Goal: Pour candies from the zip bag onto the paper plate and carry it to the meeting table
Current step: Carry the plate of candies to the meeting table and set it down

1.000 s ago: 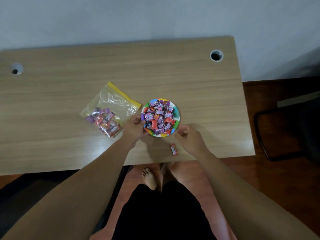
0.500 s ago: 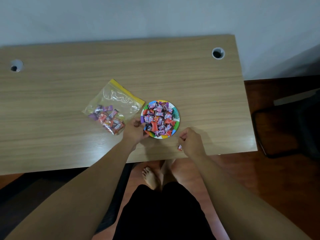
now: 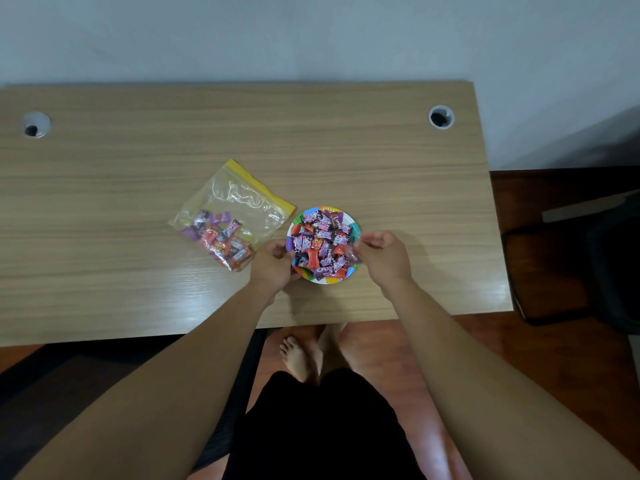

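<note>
A colourful paper plate [image 3: 350, 271] heaped with wrapped candies [image 3: 320, 244] sits near the front edge of the wooden desk. My left hand [image 3: 273, 263] grips the plate's left rim. My right hand [image 3: 382, 256] hovers at the plate's right rim with its fingers curled. A blurred candy [image 3: 349, 253] is at its fingertips above the pile; whether it is still held cannot be told. The clear zip bag [image 3: 239, 202] with a yellow seal lies flat to the left of the plate, with several candies [image 3: 221, 239] still inside.
The desk [image 3: 381, 161] stands against a pale wall and has a cable hole at the far left [image 3: 34, 125] and another at the far right [image 3: 440, 117]. A dark chair [image 3: 571, 271] stands on the wooden floor to the right. My legs and bare feet [image 3: 301, 355] show below the desk edge.
My right hand picked the stray candy off the desk near the front edge and moved up to the plate's right rim. My left hand stayed on the plate's left rim.
</note>
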A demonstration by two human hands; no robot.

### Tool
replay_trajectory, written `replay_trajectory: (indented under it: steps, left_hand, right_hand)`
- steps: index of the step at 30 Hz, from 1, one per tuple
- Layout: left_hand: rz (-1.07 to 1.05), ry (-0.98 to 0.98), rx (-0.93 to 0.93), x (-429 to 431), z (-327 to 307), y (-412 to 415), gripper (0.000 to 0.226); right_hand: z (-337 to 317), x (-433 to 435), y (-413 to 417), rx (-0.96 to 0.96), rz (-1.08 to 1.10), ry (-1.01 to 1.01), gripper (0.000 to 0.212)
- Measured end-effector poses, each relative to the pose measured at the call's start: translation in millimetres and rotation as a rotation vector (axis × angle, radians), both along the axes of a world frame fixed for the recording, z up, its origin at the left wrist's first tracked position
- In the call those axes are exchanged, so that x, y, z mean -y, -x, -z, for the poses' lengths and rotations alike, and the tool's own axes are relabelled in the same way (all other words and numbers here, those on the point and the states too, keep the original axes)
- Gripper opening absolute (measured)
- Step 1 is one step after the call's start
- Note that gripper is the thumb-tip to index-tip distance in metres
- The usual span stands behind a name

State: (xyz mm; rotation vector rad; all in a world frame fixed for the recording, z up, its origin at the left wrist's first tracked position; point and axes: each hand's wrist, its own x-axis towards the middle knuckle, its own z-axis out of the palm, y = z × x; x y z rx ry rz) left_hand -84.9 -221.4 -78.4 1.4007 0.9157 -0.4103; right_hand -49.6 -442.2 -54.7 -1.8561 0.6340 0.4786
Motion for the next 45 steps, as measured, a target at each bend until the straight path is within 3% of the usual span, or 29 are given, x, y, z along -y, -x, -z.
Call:
replay_trajectory:
  steps: [3, 5, 7, 10, 18, 23, 35, 41, 45]
  left_hand:
    - [0.010, -0.013, -0.012, -1, 1, 0, 0.010]
    - [0.012, -0.012, -0.019, -1, 0, -1, 0.011]
    - [0.019, -0.017, -0.021, -2, 1, -1, 0.012]
    - [0.030, -0.029, -0.022, -2, 1, -1, 0.013]
    - [0.026, -0.051, -0.054, 0, -4, 1, 0.013]
    - [0.051, -0.032, -0.067, 8, -21, 12, 0.011]
    - [0.305, 0.078, 0.058, 73, -118, 36, 0.010]
    - [0.460, 0.077, 0.114, 139, -157, 43, 0.016]
    - [0.546, 0.078, 0.155, 195, -179, 53, 0.010]
  right_hand:
    - [1, -14, -8, 0.057, -0.015, -0.043, 0.014]
    - [-3, -21, -10, 0.097, -0.048, 0.078, 0.010]
    - [-4, -21, -12, 0.107, -0.081, 0.271, 0.019]
    - [5, -15, -9, -0.016, -0.126, 0.367, 0.026]
    - [22, 5, 4, -0.135, -0.205, 0.281, 0.023]
    - [32, 26, 25, -0.104, -0.164, 0.192, 0.003]
    - [-41, 113, 97, 0.009, 0.052, 0.119, 0.023]
    - [-136, 156, 136, 0.063, 0.177, 0.196, 0.010]
    - [-143, 213, 164, 0.106, 0.237, 0.201, 0.017]
